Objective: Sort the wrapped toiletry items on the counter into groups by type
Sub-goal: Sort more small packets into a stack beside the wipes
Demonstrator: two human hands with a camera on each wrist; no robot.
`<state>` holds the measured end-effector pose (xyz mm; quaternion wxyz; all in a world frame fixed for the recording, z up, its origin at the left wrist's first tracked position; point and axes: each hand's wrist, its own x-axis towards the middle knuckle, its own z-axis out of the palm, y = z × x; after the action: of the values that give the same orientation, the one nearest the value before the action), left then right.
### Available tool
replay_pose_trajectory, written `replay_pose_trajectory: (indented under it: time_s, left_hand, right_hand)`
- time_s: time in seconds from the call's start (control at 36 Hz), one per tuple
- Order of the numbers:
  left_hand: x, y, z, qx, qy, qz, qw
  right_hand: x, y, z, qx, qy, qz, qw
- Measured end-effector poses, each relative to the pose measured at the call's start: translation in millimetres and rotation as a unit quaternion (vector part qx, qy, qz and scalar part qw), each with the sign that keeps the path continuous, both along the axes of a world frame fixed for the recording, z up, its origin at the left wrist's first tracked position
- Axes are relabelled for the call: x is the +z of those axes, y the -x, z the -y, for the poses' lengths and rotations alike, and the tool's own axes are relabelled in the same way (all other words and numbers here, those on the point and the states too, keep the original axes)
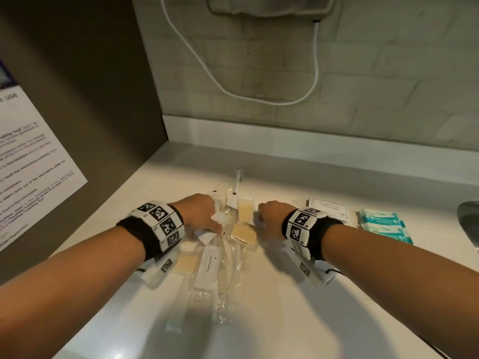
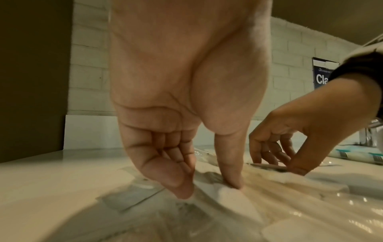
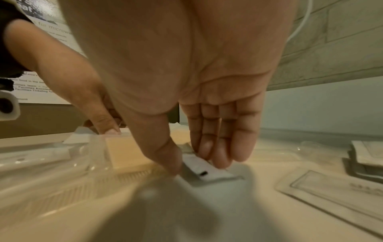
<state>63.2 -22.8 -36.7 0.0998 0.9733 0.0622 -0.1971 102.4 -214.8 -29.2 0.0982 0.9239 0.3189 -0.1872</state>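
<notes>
A pile of clear-wrapped toiletries (image 1: 228,255) lies mid-counter, with a white toothpaste box (image 1: 210,265) and yellow pieces (image 1: 243,235) in it. My left hand (image 1: 207,218) reaches into the pile. Its thumb and forefinger pinch a small white packet (image 2: 219,191), seen up close under the left hand (image 2: 209,191). Just right of the pile, my right hand (image 1: 267,221) is down on the counter. In the right wrist view the right hand (image 3: 196,165) pinches a small white sachet (image 3: 205,173) between thumb and fingertips. The sachet still lies flat.
Flat white shampoo sachets (image 1: 329,207) and teal packets (image 1: 383,226) lie in separate groups to the right. A sink edge (image 1: 469,218) is at the far right. A wall with a notice sheet (image 1: 31,156) bounds the left, and a white cable (image 1: 259,97) hangs behind.
</notes>
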Motion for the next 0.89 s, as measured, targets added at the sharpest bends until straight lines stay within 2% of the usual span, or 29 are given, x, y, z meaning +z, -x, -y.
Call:
replay_pose_trajectory:
  time_s: [0.11, 0.22, 0.31, 0.39, 0.44, 0.69, 0.83, 0.89]
  left_hand:
    - [5.5, -8.7, 5.3, -0.017, 0.024, 0.053, 0.998]
    - [16.8, -20.2, 13.1, -0.017, 0.111, 0.128, 0.985]
    - [23.4, -27.7, 20.4, 0.011, 0.181, 0.15, 0.972]
    - [25.1, -30.4, 28.6, 0.069, 0.315, 0.132, 0.937]
    - [25.4, -29.8, 33.7, 0.084, 0.367, 0.122, 0.918]
    - [21.2, -26.3, 49.0, 0.09, 0.442, 0.119, 0.885]
    - [26.4, -20.5, 65.6, 0.111, 0.498, 0.061, 0.858]
    - [27.1, -20.0, 70.8, 0.086, 0.498, 0.056, 0.861]
  right_hand:
    - [-6.2, -10.4, 10.8, -0.05, -0.085, -0.003, 0.995]
    - [2.2, -20.5, 25.1, -0.069, -0.146, -0.007, 0.987]
    - [12.0, -26.3, 35.3, -0.064, -0.184, -0.022, 0.981]
    - [23.5, -29.1, 45.7, -0.058, -0.221, -0.056, 0.972]
    - [30.6, -30.0, 51.4, -0.051, -0.258, -0.072, 0.962]
    - [39.2, -33.2, 62.3, -0.066, -0.33, -0.097, 0.937]
    - [37.6, -33.6, 60.1, -0.067, -0.35, -0.089, 0.93]
    - [37.6, -34.4, 59.7, -0.072, -0.357, -0.069, 0.929]
